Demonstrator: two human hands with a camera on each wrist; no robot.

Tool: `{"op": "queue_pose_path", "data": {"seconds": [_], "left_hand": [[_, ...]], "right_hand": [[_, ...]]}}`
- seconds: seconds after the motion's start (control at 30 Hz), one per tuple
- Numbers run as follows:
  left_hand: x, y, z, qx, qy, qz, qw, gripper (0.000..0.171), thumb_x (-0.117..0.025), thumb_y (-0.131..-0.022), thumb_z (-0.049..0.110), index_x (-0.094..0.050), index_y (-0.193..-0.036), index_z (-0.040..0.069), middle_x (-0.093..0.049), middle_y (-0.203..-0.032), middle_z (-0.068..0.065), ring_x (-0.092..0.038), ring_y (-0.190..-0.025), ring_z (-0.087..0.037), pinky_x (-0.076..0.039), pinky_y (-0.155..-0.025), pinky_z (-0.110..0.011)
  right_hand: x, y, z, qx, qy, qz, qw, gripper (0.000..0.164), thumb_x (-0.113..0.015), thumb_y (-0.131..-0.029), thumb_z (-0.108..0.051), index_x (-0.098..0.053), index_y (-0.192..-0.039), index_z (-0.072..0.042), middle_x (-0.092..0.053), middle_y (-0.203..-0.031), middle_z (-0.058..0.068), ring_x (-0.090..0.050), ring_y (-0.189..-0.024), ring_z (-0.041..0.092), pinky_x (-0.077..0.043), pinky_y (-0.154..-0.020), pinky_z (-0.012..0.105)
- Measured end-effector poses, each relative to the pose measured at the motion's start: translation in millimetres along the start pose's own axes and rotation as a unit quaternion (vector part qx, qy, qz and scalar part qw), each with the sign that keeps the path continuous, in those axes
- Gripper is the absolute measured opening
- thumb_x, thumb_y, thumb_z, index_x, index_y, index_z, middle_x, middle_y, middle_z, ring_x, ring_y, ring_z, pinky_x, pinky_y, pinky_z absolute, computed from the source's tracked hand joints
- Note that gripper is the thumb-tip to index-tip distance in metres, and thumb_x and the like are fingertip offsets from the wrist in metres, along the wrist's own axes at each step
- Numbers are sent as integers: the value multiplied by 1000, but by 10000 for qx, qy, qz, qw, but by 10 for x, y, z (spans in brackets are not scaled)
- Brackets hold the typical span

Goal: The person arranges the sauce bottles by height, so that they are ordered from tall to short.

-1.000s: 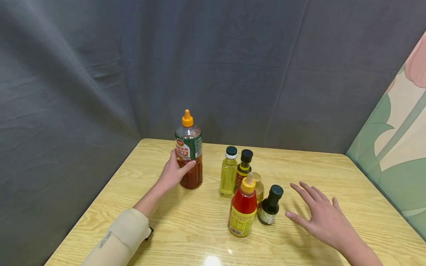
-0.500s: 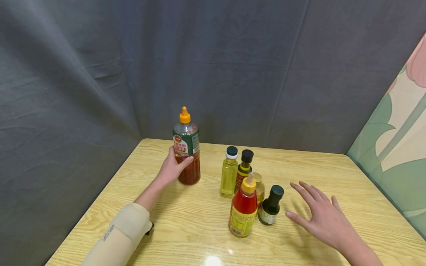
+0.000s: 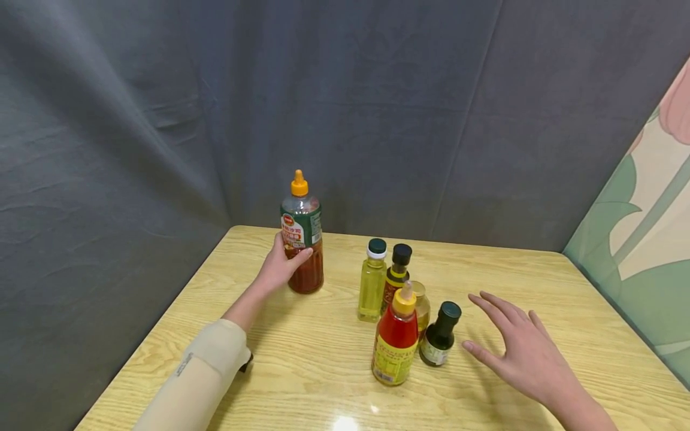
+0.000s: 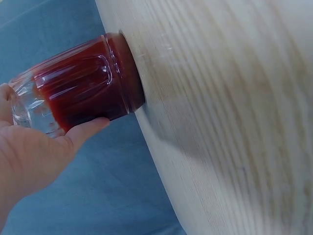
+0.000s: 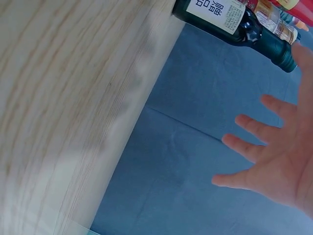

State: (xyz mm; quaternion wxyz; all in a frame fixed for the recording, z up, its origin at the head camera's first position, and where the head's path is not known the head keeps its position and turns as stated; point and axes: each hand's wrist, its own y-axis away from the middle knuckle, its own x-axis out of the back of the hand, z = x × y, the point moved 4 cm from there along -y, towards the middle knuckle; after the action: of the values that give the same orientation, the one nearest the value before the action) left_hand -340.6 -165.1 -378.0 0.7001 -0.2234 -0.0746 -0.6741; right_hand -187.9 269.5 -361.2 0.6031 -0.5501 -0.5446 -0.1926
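My left hand (image 3: 277, 266) grips a large sauce bottle (image 3: 309, 269) with an orange nozzle cap and a green label, at the back left of the table. In the left wrist view the red-filled base of this bottle (image 4: 88, 78) is at the wooden surface, and the thumb lies along its side. My right hand (image 3: 520, 350) hovers over the right side with fingers spread, holding nothing. Nearest to it stands a small dark bottle (image 3: 438, 338) with a green cap, which the right wrist view shows with a white label (image 5: 217, 13).
Left of the dark bottle is a red squeeze bottle (image 3: 396, 347) with a yellow cap. It partly hides a small jar (image 3: 422, 305) and a black-capped bottle (image 3: 398, 275). A clear bottle of yellow oil (image 3: 372, 287) stands beside them. A grey curtain (image 3: 345, 120) hangs behind the table.
My left hand and the large sauce bottle have moved slightly back and left, away from me. My right hand and the other bottles have hardly shifted.
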Motion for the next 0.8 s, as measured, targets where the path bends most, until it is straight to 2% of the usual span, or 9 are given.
{"op": "queue_pose_path", "data": {"seconds": [0.17, 0.3, 0.43, 0.7, 0.8], "left_hand": [[2, -52, -25, 27, -51, 28, 10000, 75, -69, -97, 40, -26, -150, 9, -48, -145, -20, -45, -135, -36, -34, -114, -52], [-6, -97, -49, 55, -43, -5, 10000, 75, -68, -97, 42, -26, -149, 9, -47, -145, -19, -45, -135, -36, -34, -114, -52], [-9, -127, -55, 66, -14, -62, 10000, 77, -68, -97, 45, -25, -150, 10, -46, -146, -19, -44, -137, -36, -33, -114, -52], [15, -158, -64, 56, 33, -14, 10000, 80, -68, -97, 40, -22, -154, 10, -44, -149, -21, -40, -139, -36, -29, -116, -52], [25, -180, -75, 19, 47, 22, 10000, 80, -68, -97, 39, -21, -155, 9, -44, -149, -21, -40, -139, -36, -29, -116, -52]], "right_hand": [[18, -7, -25, 86, -70, 88, 9999, 77, -78, -87, -45, -46, -151, -18, -49, -147, 18, -49, -126, 46, -20, -105, 78], [17, -17, -29, 113, -87, 114, 9998, 75, -79, -86, -43, -49, -149, -16, -50, -146, 17, -50, -126, 45, -24, -103, 77], [37, -34, -49, 296, -136, 365, 9988, 73, -82, -83, -39, -53, -145, -14, -53, -143, 15, -52, -123, 42, -29, -101, 73], [127, -85, -191, 631, -338, 1032, 9921, 61, -87, -78, -23, -63, -133, -12, -63, -130, 8, -58, -115, 34, -43, -90, 53], [161, -108, -269, 656, -452, 1238, 9891, 56, -87, -76, -14, -66, -128, -12, -65, -122, 5, -60, -105, 24, -46, -85, 38]]}}
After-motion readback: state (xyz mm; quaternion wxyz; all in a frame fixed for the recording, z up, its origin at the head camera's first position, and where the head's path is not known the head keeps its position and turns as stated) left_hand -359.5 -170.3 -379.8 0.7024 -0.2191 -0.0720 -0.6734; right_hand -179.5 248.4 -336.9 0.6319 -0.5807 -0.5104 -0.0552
